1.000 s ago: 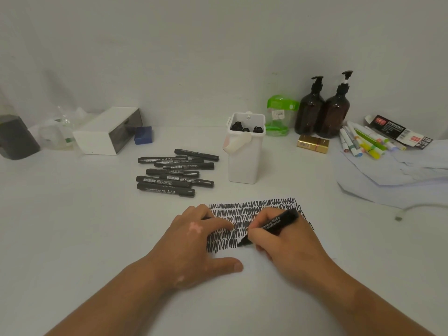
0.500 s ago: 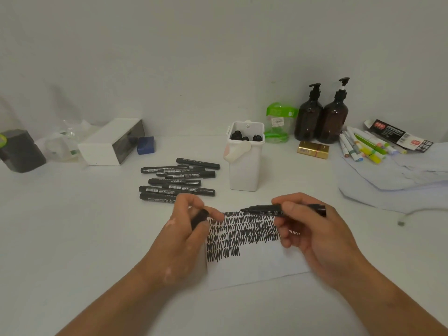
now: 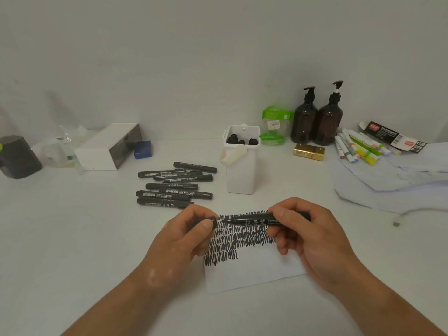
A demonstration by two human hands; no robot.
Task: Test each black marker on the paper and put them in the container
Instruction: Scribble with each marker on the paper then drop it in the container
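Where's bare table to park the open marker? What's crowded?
Bare: left of the left hand, nearer than the loose markers; also between container and crumpled sheets. Crowded: back right around pump bottles and coloured pens.

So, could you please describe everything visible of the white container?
The white container is a tall, plastic-looking rectangular tub standing upright on the table, right of the loose markers and beyond the paper. Its top is open, with black marker ends showing inside. A pale label peels from its front.
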